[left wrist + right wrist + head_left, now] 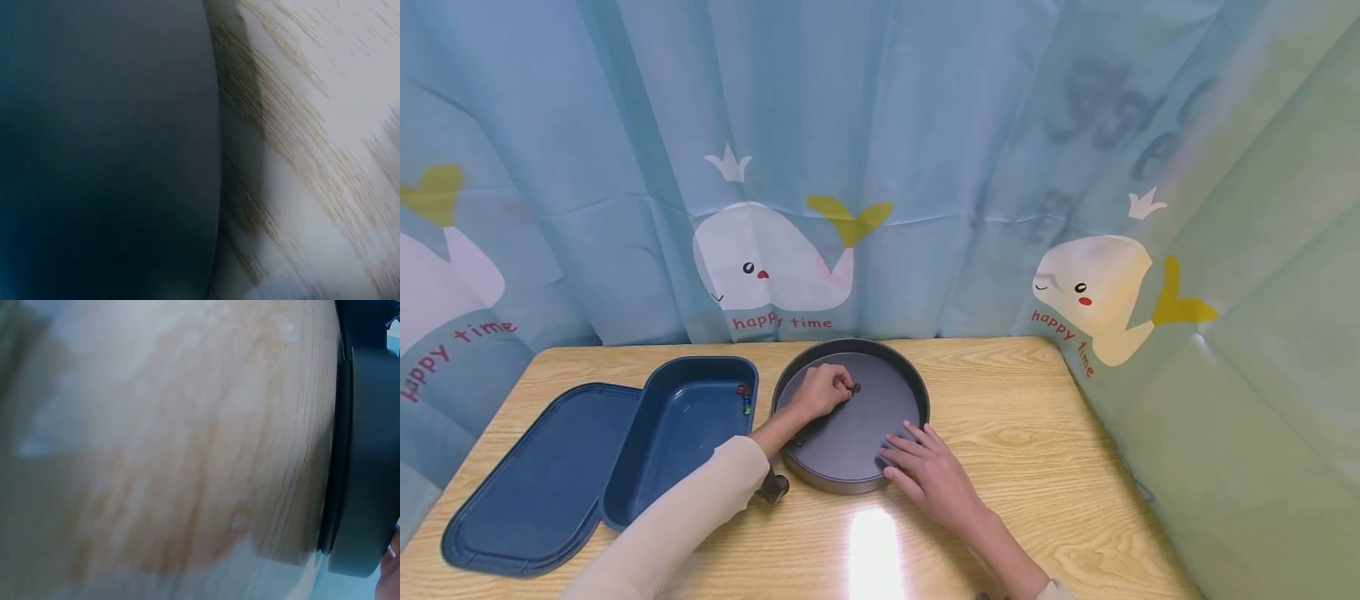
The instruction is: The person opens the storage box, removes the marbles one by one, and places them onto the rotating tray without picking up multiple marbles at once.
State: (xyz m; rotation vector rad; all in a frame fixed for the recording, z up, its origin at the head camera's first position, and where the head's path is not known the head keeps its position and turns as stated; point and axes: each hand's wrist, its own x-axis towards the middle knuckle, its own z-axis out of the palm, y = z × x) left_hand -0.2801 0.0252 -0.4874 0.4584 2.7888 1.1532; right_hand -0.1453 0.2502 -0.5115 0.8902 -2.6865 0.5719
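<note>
A round dark grey pan (880, 417) sits on the wooden table. My left hand (822, 392) reaches into it, thumb and fingertips pinching a small dark marble (856, 388) close over the pan floor. Another small dark ball (799, 442) lies near the pan's left side, partly hidden by the left wrist. My right hand (934, 475) rests with fingers spread over the pan's near right rim. In the right wrist view, the pan's outer wall (372, 462) stands at the right with part of the right fingers (389, 575) beside it. The left wrist view has a dark curved wall (125, 150).
Left of the pan stands a deep blue rectangular box (655, 433), a red marble (742, 390) and a green-blue marble (747, 408) at its far right corner. A blue lid (542, 483) lies beside it. A whale-print curtain (925, 167) hangs behind the table (1015, 417).
</note>
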